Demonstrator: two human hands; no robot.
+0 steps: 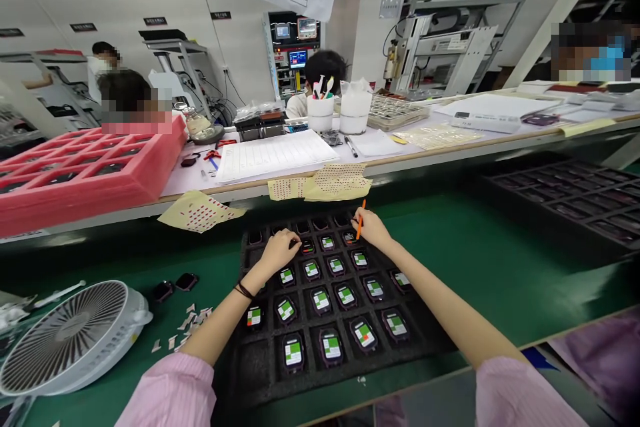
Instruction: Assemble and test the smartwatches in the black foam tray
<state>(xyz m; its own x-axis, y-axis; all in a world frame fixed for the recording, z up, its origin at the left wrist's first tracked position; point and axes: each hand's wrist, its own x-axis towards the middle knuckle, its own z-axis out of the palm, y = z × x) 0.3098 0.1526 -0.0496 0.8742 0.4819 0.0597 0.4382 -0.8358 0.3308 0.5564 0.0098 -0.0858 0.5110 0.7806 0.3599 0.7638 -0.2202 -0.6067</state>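
Observation:
A black foam tray (254,363) holds rows of dark smartwatches, many with lit screens of green and white blocks. My left hand (281,250) reaches over the tray's left side, its bent fingers closed at the edge of a smartwatch (307,247) in the second row from the back. That watch shows a dark screen with a coloured strip. In my right hand (373,227) is a slim orange pen-like stick (361,219), held upright. Its lower end is over another smartwatch (351,238) near the tray's back right; contact cannot be made out.
Left of the tray stand a white fan (75,340), two loose watches (186,281) and small paper pieces (193,320). Yellow sticker sheets (200,212) hang from the shelf edge. A pink foam tray (155,160) sits above, another black tray (575,197) at right. People are beyond.

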